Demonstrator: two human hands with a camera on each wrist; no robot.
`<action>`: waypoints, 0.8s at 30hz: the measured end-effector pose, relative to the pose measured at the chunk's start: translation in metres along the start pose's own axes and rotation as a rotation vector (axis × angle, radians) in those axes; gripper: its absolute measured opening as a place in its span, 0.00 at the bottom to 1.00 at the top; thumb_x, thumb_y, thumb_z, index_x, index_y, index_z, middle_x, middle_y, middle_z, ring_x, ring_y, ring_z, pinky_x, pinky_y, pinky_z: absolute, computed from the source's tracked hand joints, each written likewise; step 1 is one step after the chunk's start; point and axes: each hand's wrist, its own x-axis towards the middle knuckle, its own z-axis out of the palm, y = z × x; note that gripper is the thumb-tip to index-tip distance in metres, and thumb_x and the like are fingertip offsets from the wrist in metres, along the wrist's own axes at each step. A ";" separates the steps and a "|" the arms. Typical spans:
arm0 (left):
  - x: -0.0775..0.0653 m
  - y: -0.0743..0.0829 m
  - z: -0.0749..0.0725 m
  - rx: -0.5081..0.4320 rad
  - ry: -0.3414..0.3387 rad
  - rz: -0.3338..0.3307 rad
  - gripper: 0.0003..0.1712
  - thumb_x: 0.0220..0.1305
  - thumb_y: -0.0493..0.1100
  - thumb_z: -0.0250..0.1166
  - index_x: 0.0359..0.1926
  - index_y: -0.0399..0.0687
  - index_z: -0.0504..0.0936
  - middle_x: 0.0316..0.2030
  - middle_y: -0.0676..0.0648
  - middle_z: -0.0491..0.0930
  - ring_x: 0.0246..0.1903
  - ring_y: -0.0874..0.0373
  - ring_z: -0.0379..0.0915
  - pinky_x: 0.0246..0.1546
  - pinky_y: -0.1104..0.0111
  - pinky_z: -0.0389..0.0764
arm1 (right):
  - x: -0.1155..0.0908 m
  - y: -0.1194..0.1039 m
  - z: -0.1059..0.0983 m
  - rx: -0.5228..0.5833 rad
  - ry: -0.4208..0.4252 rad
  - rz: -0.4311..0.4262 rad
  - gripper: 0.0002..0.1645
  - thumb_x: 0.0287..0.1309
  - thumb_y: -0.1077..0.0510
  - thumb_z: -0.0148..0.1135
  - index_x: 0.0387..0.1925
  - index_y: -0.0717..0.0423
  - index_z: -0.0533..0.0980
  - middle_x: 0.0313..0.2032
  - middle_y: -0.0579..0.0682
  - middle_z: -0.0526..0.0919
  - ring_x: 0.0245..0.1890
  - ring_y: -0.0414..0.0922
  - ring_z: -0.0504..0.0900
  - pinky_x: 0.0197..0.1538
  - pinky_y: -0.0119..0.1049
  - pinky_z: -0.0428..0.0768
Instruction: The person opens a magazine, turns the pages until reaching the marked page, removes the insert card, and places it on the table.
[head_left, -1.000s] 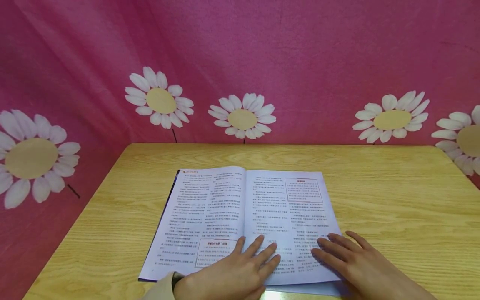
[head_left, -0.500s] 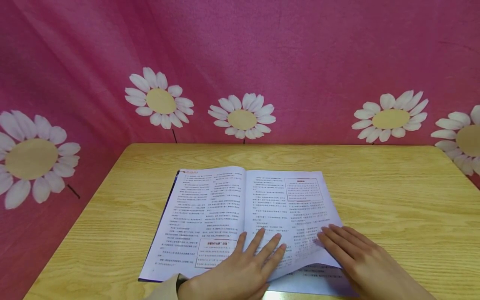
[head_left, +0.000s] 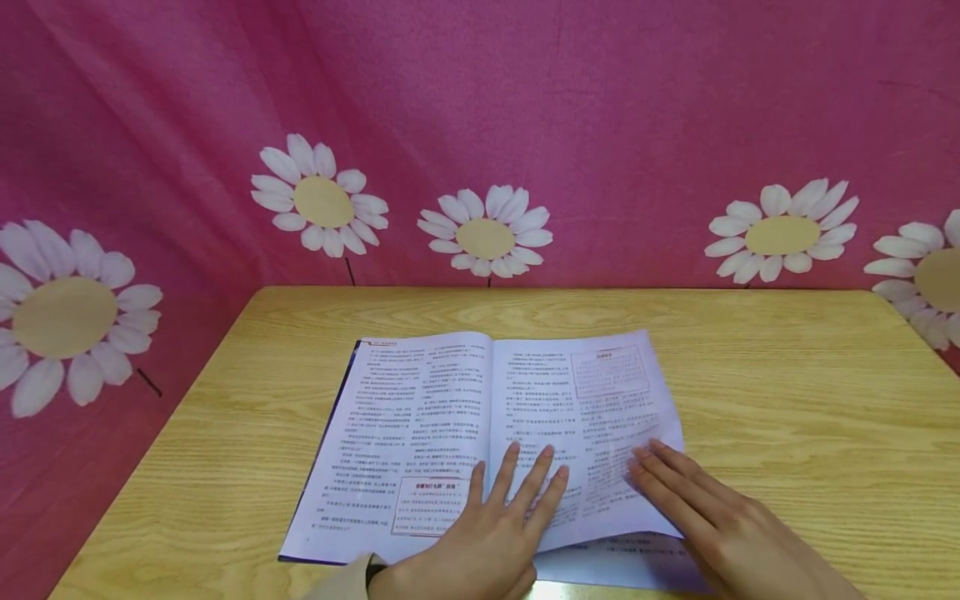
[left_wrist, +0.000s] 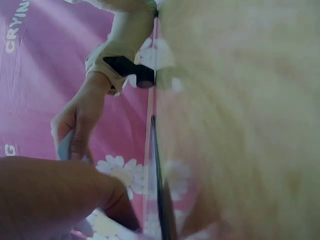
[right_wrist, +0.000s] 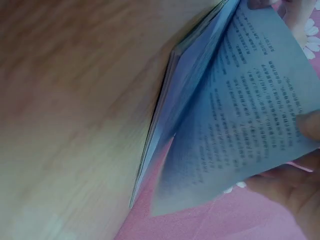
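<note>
Head view: 1 magazine lies spread on the wooden table, with pink daisy-print cloth beyond its far side. Left hand lies across the magazine's spine at the near end, straight and fanned out, grasping nothing. Right hand, at the magazine's right edge toward the near corner, pinches the right-hand page; right wrist view shows its thumb on 1 face and fingers at the other. That page bows up at its near edge, exposing the sheet beneath. Step in hand, as judged: lifting 1 leaf of the magazine. Notes for doing it well: keep the pinch light and close to the outer edge, so thin paper neither creases nor slips; check that only 1 leaf is caught; raise it in a smooth arc toward the spine; let the left palm steady the binding without pinning the leaf, which could tear.
</note>
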 end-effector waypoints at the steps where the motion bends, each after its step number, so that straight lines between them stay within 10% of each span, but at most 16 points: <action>1: 0.000 0.000 0.000 -0.021 0.006 -0.003 0.53 0.53 0.46 0.67 0.74 0.37 0.49 0.73 0.34 0.48 0.67 0.30 0.51 0.50 0.38 0.71 | 0.001 -0.001 -0.001 0.010 0.007 -0.008 0.42 0.66 0.32 0.41 0.66 0.58 0.68 0.65 0.53 0.71 0.73 0.41 0.53 0.62 0.20 0.51; 9: 0.001 0.003 0.001 -0.085 0.033 -0.056 0.59 0.51 0.43 0.71 0.75 0.36 0.43 0.73 0.31 0.44 0.67 0.27 0.49 0.48 0.36 0.70 | 0.012 -0.007 -0.007 0.015 0.134 -0.133 0.51 0.57 0.26 0.51 0.61 0.66 0.71 0.62 0.59 0.73 0.69 0.51 0.62 0.72 0.38 0.49; 17: 0.000 0.005 -0.001 -0.158 0.076 -0.046 0.64 0.43 0.32 0.72 0.76 0.43 0.41 0.75 0.35 0.35 0.70 0.29 0.39 0.51 0.36 0.68 | 0.004 -0.001 -0.005 -0.063 0.011 -0.110 0.52 0.51 0.25 0.56 0.64 0.60 0.70 0.63 0.55 0.73 0.72 0.41 0.54 0.72 0.34 0.44; 24: -0.002 0.003 -0.010 -0.153 0.052 -0.001 0.67 0.39 0.33 0.74 0.76 0.43 0.42 0.75 0.38 0.34 0.72 0.33 0.32 0.57 0.37 0.63 | 0.002 0.003 -0.001 -0.083 -0.018 -0.071 0.44 0.66 0.30 0.34 0.65 0.56 0.70 0.63 0.53 0.74 0.68 0.44 0.59 0.72 0.31 0.40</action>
